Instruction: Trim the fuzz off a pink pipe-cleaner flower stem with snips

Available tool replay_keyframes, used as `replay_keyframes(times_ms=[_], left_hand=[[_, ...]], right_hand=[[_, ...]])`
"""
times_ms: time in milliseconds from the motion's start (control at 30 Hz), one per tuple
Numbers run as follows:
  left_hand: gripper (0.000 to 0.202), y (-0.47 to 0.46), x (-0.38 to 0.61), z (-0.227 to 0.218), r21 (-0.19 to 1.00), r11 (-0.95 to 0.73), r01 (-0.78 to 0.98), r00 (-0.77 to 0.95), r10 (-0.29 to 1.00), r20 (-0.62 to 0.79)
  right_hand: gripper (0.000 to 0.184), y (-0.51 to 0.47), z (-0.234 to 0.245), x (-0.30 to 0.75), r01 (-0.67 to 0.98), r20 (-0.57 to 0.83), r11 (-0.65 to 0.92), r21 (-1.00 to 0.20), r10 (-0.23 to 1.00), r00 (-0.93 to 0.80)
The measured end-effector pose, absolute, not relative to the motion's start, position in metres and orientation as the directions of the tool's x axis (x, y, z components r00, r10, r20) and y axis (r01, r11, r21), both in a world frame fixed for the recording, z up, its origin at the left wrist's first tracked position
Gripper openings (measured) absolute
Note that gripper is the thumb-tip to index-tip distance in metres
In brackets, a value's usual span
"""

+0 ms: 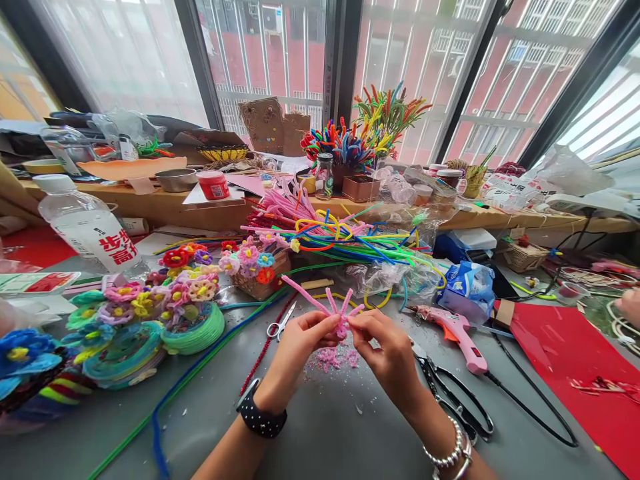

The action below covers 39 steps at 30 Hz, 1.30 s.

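Observation:
Both hands meet over the grey table and pinch a pink pipe-cleaner piece (341, 328) with several stems sticking up in a fan. My left hand (310, 340), wearing a dark dotted watch, grips its left side between thumb and fingers. On the other side, my right hand (387, 347) pinches the stems with thumb and forefinger; bracelets circle that wrist. Pink fuzz scraps (330, 359) lie on the table just below. Small white-handled scissors (281, 323) rest left of my left hand. Larger black-handled scissors (453, 393) lie right of my right wrist.
A pink glue gun (463, 333) with a black cord lies to the right, near red sheets (565, 360). Pipe-cleaner flowers (190, 293) in baskets stand left, beside a water bottle (93, 227). A heap of pipe cleaners (320, 227) lies ahead. Another person's hand (629, 307) shows far right.

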<state>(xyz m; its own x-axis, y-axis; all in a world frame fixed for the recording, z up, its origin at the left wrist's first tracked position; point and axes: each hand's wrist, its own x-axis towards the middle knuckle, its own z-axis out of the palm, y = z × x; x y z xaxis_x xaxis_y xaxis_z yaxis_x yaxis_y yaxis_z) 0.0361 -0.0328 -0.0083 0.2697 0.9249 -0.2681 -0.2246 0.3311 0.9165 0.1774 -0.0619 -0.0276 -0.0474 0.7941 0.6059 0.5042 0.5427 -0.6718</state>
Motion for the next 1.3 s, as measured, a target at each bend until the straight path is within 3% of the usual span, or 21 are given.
replay_keyframes(times_ms=[167, 333, 533, 633, 700, 767, 867, 1000, 1133, 1300], left_hand=[[0.019, -0.033, 0.035, -0.01, 0.931, 0.303, -0.203, 0.268, 0.932, -0.245], [0.02, -0.032, 0.036, -0.011, 0.936, 0.306, -0.172, 0.256, 0.932, -0.257], [0.021, -0.031, 0.035, -0.012, 0.937, 0.299, -0.178, 0.307, 0.922, -0.236], [0.019, -0.029, 0.033, -0.013, 0.935, 0.308, -0.178, 0.317, 0.917, -0.241], [0.018, -0.029, 0.032, -0.013, 0.932, 0.311, -0.185, 0.309, 0.919, -0.246], [0.018, -0.028, 0.032, -0.013, 0.93, 0.313, -0.19, 0.302, 0.92, -0.248], [0.018, -0.029, 0.032, -0.013, 0.93, 0.315, -0.191, 0.305, 0.919, -0.249], [0.018, -0.031, 0.033, -0.013, 0.931, 0.309, -0.194, 0.334, 0.913, -0.234], [0.017, -0.031, 0.035, -0.014, 0.951, 0.261, -0.169, 0.343, 0.92, -0.192], [0.017, -0.032, 0.039, -0.014, 0.989, 0.114, -0.093, 0.289, 0.954, -0.083]], right_hand=[[0.021, -0.061, -0.029, 0.18, 0.669, 0.696, 0.631, -0.393, 0.679, -0.233], [0.019, -0.061, -0.026, 0.181, 0.739, 0.666, 0.632, -0.234, 0.658, -0.353], [0.021, -0.059, -0.026, 0.181, 0.762, 0.652, 0.618, -0.193, 0.661, -0.371], [0.019, -0.059, -0.027, 0.18, 0.71, 0.665, 0.621, -0.332, 0.688, -0.291], [0.015, -0.058, -0.025, 0.179, 0.604, 0.596, 0.56, -0.566, 0.785, -0.169], [0.011, -0.058, -0.023, 0.179, 0.414, 0.426, 0.409, -0.813, 0.903, -0.056], [0.018, -0.054, -0.022, 0.18, 0.139, 0.175, 0.175, -0.975, 0.985, -0.011], [0.019, -0.051, -0.026, 0.178, -0.13, -0.008, -0.01, -0.991, 1.0, -0.015], [0.019, -0.051, -0.033, 0.174, -0.417, -0.179, -0.189, -0.889, 0.982, -0.063], [0.019, -0.051, -0.038, 0.173, -0.571, -0.294, -0.317, -0.757, 0.946, -0.135]])
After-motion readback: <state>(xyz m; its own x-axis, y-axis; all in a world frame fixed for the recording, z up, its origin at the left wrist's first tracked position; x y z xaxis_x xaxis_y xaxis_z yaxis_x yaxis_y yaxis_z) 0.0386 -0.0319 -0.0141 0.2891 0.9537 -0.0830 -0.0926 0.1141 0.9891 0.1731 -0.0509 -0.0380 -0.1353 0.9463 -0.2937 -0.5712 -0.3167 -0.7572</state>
